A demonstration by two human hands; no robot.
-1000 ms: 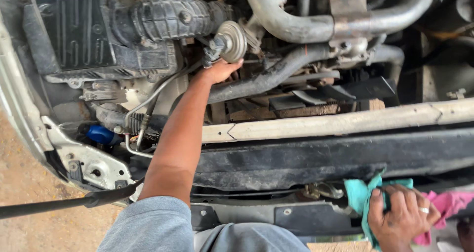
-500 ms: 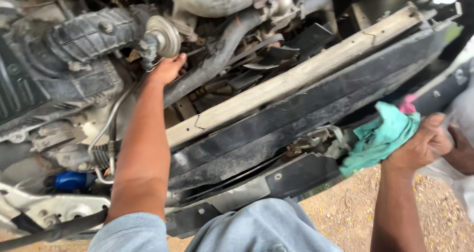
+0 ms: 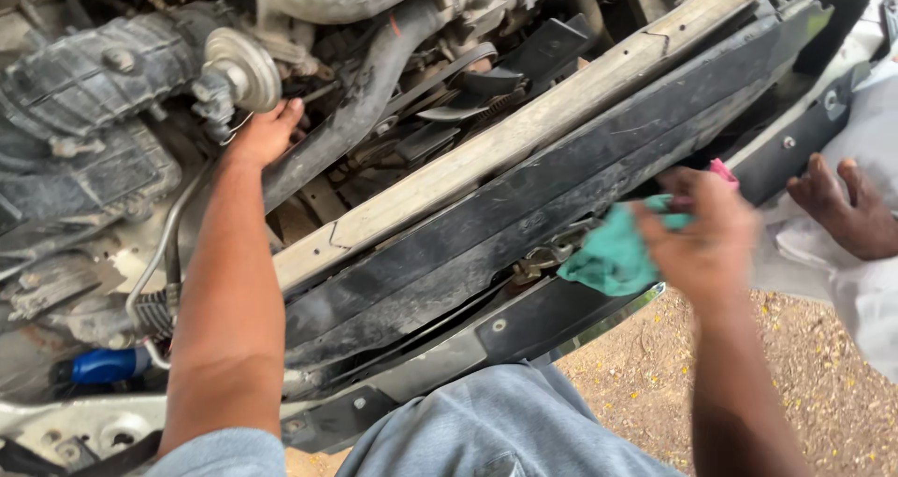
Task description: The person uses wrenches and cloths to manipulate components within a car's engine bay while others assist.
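Left hand: the left hand (image 3: 265, 133) is reached way into the engine bay, fingers curled onto stuff right under the round metal disc part (image 3: 245, 68). Can't really tell what it's gripping, if anything.
Beside it: thick black hose (image 3: 360, 103) runs just right of that hand, ribbed black plastic housing (image 3: 89, 75) sits to the left.
Right hand: the right hand (image 3: 703, 236) is blurry, but it's closed on a teal rag (image 3: 608, 255) with a bit of something pink (image 3: 722, 170) poking out above the knuckles.
Rag spot: it's against the front edge of the car, touching the black crossbar (image 3: 524, 206), next to a small metal latch (image 3: 543, 257).
Further out: pale beam (image 3: 524, 131) lies above the crossbar, blue cap (image 3: 110, 365) sits low left.
Other person: someone else's hand (image 3: 842, 210) rests at far right on white cloth.
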